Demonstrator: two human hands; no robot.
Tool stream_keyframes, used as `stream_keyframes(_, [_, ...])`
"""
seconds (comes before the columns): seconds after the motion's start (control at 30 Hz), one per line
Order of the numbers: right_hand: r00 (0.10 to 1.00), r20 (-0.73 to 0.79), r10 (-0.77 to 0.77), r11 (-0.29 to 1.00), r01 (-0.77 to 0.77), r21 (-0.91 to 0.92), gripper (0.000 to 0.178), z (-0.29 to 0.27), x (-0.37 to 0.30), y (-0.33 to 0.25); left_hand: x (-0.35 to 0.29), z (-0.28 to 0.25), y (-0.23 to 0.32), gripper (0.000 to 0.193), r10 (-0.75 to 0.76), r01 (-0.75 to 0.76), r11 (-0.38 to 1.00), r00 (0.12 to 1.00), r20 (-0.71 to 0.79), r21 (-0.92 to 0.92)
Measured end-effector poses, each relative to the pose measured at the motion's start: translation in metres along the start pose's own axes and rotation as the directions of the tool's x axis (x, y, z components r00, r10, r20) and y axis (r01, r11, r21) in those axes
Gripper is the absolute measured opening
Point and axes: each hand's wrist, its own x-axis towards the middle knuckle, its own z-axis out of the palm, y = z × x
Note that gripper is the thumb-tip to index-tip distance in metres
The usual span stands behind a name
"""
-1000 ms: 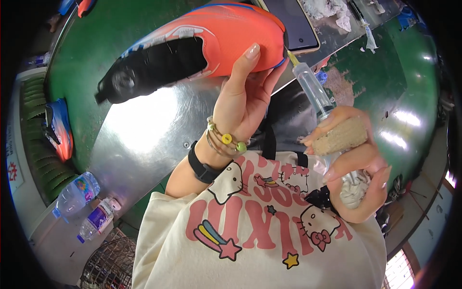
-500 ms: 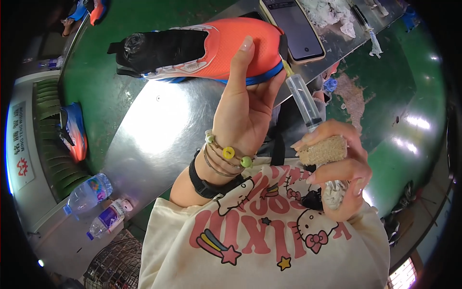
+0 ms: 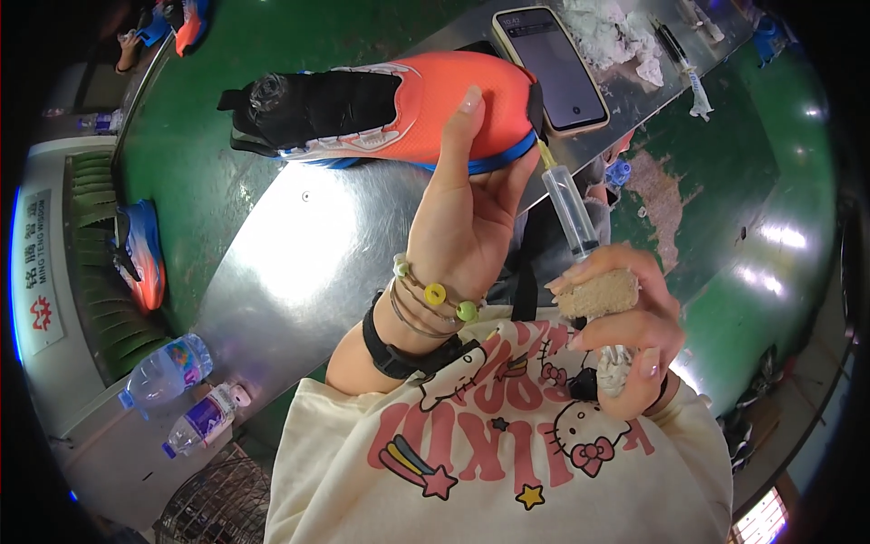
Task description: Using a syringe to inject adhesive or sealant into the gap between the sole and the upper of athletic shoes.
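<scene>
Gripping the orange shoe (image 3: pixel 444 91) in the left hand (image 3: pixel 462 222) and the syringe (image 3: pixel 569 213) in the right hand (image 3: pixel 645 332), yellow tip (image 3: pixel 546 156) at the right-side toe edge (image 3: pixel 536 109), seemingly mid-job, finished stretch impossible to tell.

The pale rectangular sign (image 3: pixel 42 272) bears dark lettering and a red emblem (image 3: pixel 41 314). Pink letters span the cream fabric shirt (image 3: pixel 340 471). Pale digits top the dark rectangular phone screen (image 3: pixel 555 77); the clear plastic bottle's purple label (image 3: pixel 203 416) seemingly carries print.
</scene>
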Motion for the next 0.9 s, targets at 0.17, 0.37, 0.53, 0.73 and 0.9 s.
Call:
stream_keyframes(0.17, [0.999, 0.038, 0.021, 0.999, -0.020, -0.028, 0.045, 0.005, 0.001, -0.002, -0.001, -0.002, 0.006, 0.038, -0.024, 0.026, 0.998, 0.999, 0.041, -0.062])
stream_keyframes(0.37, [0.979, -0.155, -0.129, 0.982, 0.105, -0.157, 0.055, 0.001, 0.011, -0.018, 0.004, -0.006, 0.022, 0.032, 0.006, 0.001, 0.995, 0.998, 0.061, -0.100])
stream_keyframes(0.53, [0.964, -0.255, -0.067, 0.985, 0.023, -0.172, 0.055, -0.011, 0.013, -0.010, 0.037, -0.118, 0.115, 0.037, 0.037, -0.016, 0.996, 0.971, 0.237, -0.091])
stream_keyframes(0.73, [0.951, -0.300, -0.079, 0.956, -0.013, -0.293, 0.049, -0.050, 0.022, 0.025, 0.041, -0.247, 0.276, 0.046, 0.665, -0.677, 0.735, 0.708, -0.239, 0.037])
stream_keyframes(0.9, [0.923, -0.385, 0.011, 0.994, -0.053, -0.098, 0.047, -0.040, 0.052, 0.060, -0.046, -0.455, 0.432, 0.049, 0.894, -0.607, 0.443, 0.245, -0.375, 0.660])
